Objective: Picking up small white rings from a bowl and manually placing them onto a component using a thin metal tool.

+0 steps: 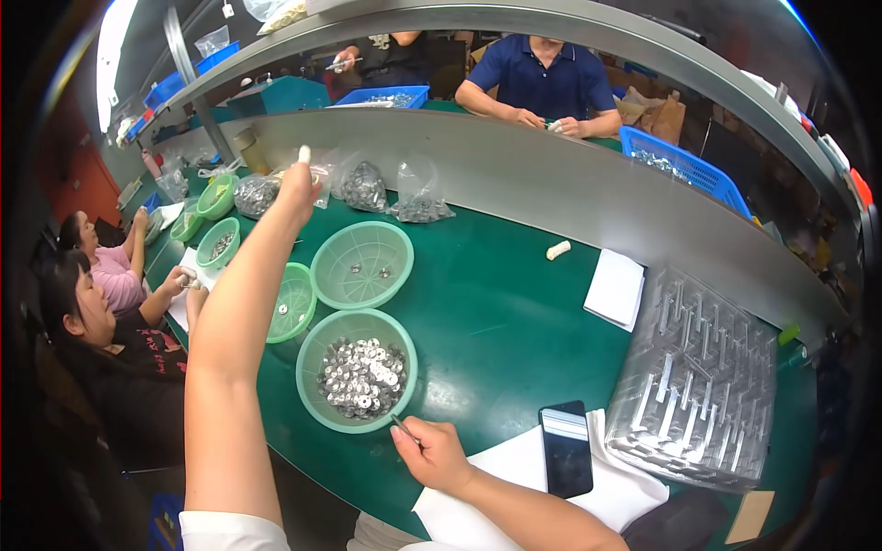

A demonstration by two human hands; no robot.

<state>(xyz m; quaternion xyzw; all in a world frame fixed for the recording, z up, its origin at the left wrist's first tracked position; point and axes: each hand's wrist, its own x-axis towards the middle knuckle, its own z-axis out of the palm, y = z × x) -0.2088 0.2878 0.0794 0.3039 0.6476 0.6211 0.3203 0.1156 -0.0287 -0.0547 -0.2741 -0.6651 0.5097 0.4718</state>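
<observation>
My left arm stretches far forward, and my left hand point(299, 191) is over the plastic bags at the back of the table. One of its fingers points up with a white finger cot on it; the rest are mostly hidden. Beside it lie a clear bag point(256, 195) and another bag point(365, 187), both with small grey metal parts. Closed round a slim dark tool point(406, 430), my right hand point(435, 455) rests by the near rim of a green basket point(412, 367) full of round metal pieces point(363, 378). A second green basket point(363, 234) behind it holds two pieces.
A smaller green basket point(299, 321) stands at the left. On the right are a phone point(565, 450) on white cloth point(505, 468), stacked clear trays point(694, 386) and white paper point(614, 289). A metal partition point(551, 193) runs behind; co-workers sit beyond it and at the left.
</observation>
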